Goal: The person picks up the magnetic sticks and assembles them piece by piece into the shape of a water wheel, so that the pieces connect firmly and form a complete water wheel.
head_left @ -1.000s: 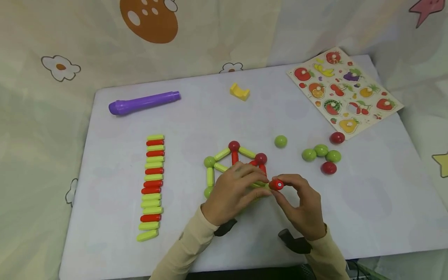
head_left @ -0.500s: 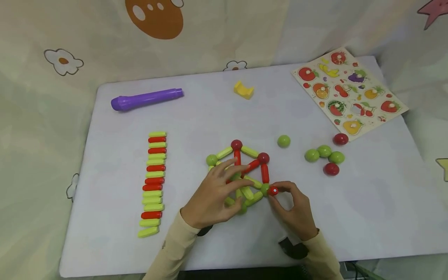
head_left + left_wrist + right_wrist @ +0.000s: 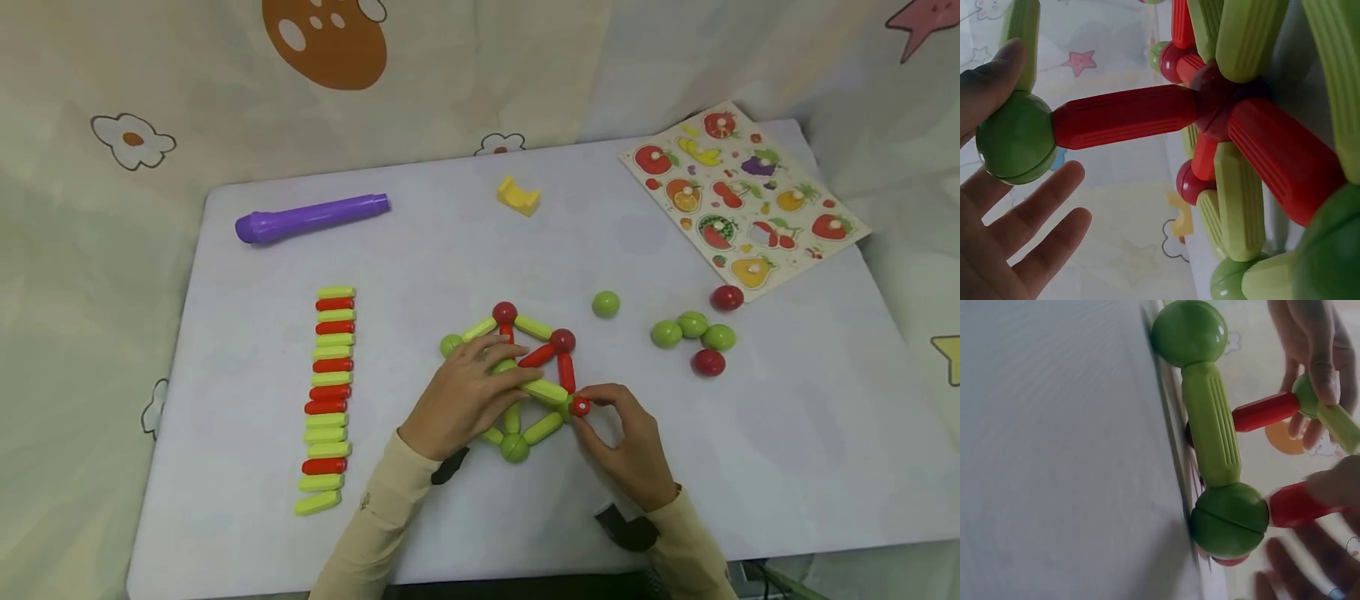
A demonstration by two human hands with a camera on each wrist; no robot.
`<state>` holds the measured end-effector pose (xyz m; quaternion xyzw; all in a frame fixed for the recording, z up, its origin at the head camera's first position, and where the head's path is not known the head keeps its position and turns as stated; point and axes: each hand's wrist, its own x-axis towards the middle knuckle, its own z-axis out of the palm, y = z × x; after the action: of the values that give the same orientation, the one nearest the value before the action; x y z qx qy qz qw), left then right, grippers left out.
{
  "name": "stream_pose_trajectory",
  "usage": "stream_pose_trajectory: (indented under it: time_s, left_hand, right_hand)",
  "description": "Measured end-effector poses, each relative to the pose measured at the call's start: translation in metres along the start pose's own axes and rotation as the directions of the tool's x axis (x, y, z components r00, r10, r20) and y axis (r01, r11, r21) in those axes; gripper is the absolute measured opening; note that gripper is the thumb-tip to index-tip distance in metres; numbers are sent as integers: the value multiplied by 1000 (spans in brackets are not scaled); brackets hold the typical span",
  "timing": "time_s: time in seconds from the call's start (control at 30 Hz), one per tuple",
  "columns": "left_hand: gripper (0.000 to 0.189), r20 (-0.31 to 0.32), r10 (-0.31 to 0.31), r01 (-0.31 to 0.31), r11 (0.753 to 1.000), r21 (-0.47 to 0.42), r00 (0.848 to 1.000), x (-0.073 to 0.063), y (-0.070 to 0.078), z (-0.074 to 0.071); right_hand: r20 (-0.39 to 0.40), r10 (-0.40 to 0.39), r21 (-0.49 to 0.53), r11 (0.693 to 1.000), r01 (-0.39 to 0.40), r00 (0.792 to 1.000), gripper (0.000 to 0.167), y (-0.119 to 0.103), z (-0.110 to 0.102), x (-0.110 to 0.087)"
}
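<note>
A frame of magnetic rods and balls lies on the table, with a red ball [image 3: 505,312] at its far corner. My left hand [image 3: 461,400] pinches a green ball [image 3: 1016,137] on top of a raised red rod [image 3: 1125,115]. From that ball a light-green rod [image 3: 545,391] slants toward the right corner. My right hand [image 3: 630,442] pinches another red rod [image 3: 1297,506] between thumb and fingers. This rod stands on the corner green ball [image 3: 1230,520], its tip facing up in the head view. The left hand hides part of the frame.
Left of the frame is a column of loose green and red rods [image 3: 330,379]. Loose balls [image 3: 692,324] lie at right, with a single green ball [image 3: 606,304] nearer. A purple microphone-shaped toy [image 3: 311,219], yellow piece [image 3: 518,197] and fruit puzzle board [image 3: 746,200] lie farther back.
My left hand has drawn back leftward from beside the right hand; its fingers spread, then closed on the raised green ball. The right hand still holds the red rod at the corner.
</note>
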<state>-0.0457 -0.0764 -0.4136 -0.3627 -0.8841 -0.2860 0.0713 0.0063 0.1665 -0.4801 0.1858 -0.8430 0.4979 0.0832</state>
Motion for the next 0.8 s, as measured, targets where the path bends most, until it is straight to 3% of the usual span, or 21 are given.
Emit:
stream_pose_trajectory:
  time_s: [0.37, 0.57, 0.8]
  left_hand:
    - [29, -12, -6, 4, 988, -151, 1000, -3, -7, 7]
    - [31, 4, -25, 25, 985, -172, 1000, -3, -7, 8]
    - [34, 9, -36, 37, 984, -177, 999, -3, -7, 11]
  right_hand:
    - [58, 29, 5, 1000, -29, 998, 44, 3, 3, 4]
    - [92, 55, -2, 998, -55, 994, 48, 4, 2, 3]
    - [90, 35, -4, 999, -34, 995, 57, 5, 1, 1]
